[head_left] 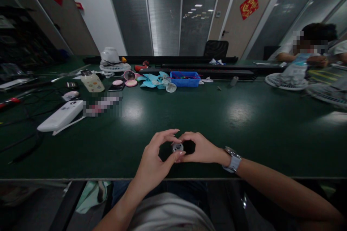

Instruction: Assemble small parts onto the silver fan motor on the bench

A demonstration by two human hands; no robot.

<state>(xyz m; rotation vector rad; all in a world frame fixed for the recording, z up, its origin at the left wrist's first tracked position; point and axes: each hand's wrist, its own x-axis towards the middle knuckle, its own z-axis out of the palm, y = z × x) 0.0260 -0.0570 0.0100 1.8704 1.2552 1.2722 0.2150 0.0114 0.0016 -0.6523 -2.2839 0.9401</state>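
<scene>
**Reader:** What do the two hands have between them?

**Describer:** A small round metal part (177, 147), silver-grey, with a few dark holes on its flat face. It sits near the front edge of a dark green surface (244, 133), right in front of the person. The left hand (154, 157) is curled, thumb and forefinger pinched on the part from the left. The right hand (202, 148) is also curled, its fingertips closed on the same part from the right (a silver wristwatch (232, 159) is on that wrist). Whether the part rests on the surface or is lifted just above it cannot be told.

**Reader:** Any containers?

**Describer:** One blue plastic tray (185, 79) stands well back on the surface. Small bits lie inside it, with hints of red and green, too small to identify. Just left of it lies a pale blue fan blade (151, 80), and a clear round piece (171, 87) touches the tray's near left corner.

**Reader:** What else is there?

**Describer:** Far left, a long white device (61, 116) lies flat, with a cream jar-shaped bottle (92, 81) and a white desk fan (111, 60) behind it. Far right, another person sits across the surface, hands near a round white fan grille (284, 82).
</scene>
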